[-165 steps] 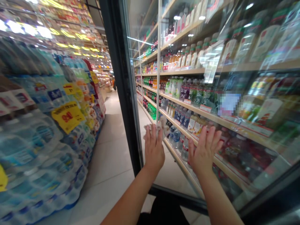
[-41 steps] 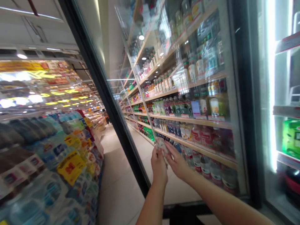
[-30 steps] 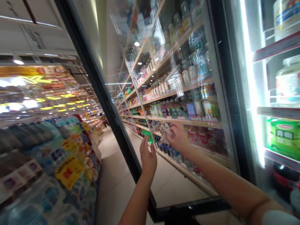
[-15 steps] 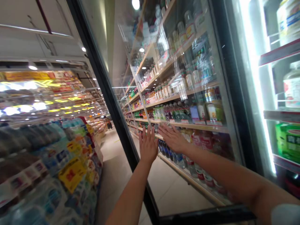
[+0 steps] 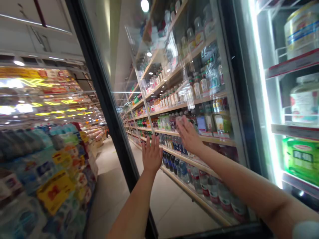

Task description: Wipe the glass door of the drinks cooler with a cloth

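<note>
Glass door (image 5: 101,89) stands ahead, packed bottles (image 5: 37,162) to its left, lit cooler shelves (image 5: 294,130) to its right. Hands apart, fingers extended: left hand (image 5: 151,154) before the pane's lower left, right hand (image 5: 189,136) higher, nearer mid-pane (contact uncertain, fingertips blurred).
</note>
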